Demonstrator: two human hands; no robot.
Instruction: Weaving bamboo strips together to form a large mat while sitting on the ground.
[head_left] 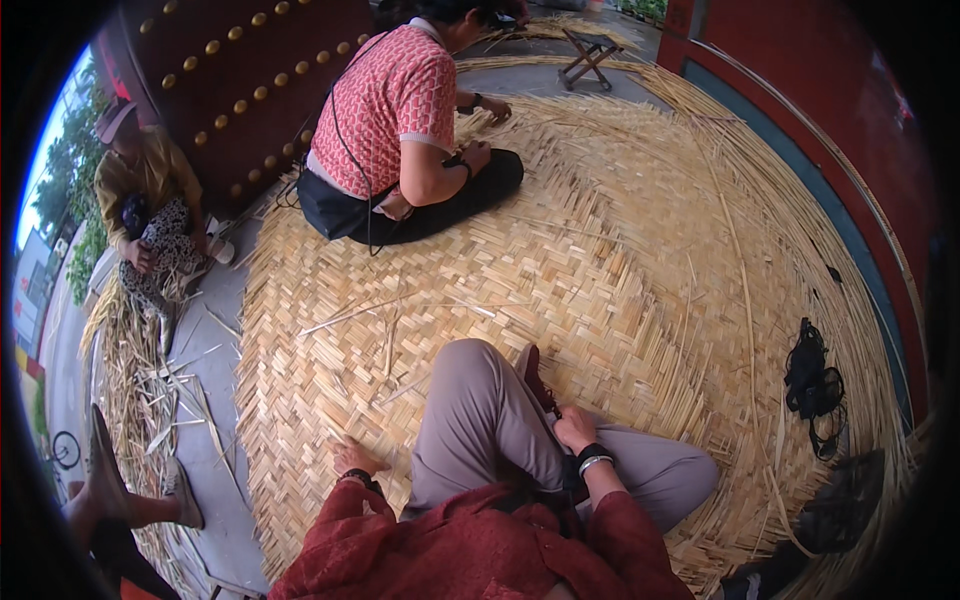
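- Red top (450, 550), nearest; its wearer sits on the mat, legs folded in grey trousers (480, 420).
- Left hand (355, 457): fingers extended over the weave, near the mat's left edge; nothing seen in it.
- Right hand (575, 430): fingers curled by the shoe (537, 375); too small to tell whether it grips anything.
- Mat (560, 280), straw-coloured: beneath the wearer, running forward to a co-worker (385, 120), whose hands rest near its far part.
- Done, by appearance: the broad middle, closely woven.
- Left, by appearance: ragged borders and long loose strips (770, 180) on the right, ends unwoven.
- Left edge: uneven, beside grey floor (215, 460) with scattered straw (135, 400).
- Right edge: strips crowd the red wall (800, 120); black cords (815, 380) lie there.
- Open room: weave between knees and co-worker, crossed by few loose pieces; right side tighter.
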